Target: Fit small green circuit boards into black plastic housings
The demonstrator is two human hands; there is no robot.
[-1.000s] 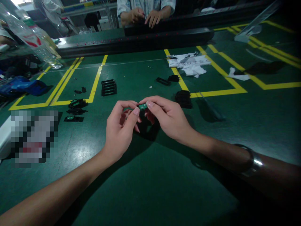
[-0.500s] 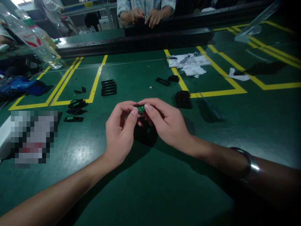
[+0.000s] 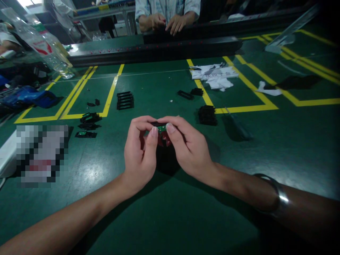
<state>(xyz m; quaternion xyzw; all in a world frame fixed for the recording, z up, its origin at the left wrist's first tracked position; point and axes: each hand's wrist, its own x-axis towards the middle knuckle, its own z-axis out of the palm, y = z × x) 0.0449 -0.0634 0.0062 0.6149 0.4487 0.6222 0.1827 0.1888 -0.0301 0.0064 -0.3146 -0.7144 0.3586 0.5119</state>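
Note:
A small green circuit board (image 3: 162, 128) with a dark piece along its far edge is pinched between my two hands above the table. My left hand (image 3: 140, 147) closes on its left end, thumb on the near face. At the right end, my right hand (image 3: 190, 150) grips it the same way. The fingertips behind the board are mostly hidden. Beyond my left hand lies a row of black plastic frames (image 3: 125, 100). Left of it are black frames with green boards (image 3: 86, 134). A stack of black parts (image 3: 207, 115) sits past my right hand.
A screwdriver-like tool (image 3: 239, 124) lies on the right. Torn white paper (image 3: 215, 74) is farther back. Plastic bottles (image 3: 50, 53) and a blue tool (image 3: 37, 97) occupy the left. A long black rail (image 3: 159, 51) crosses the far side, with another person's hands (image 3: 167, 23) behind it.
The board has tilted a little in my fingers, and both thumbs have shifted slightly on it. The whole view has moved slightly. Parts on the table stay in place.

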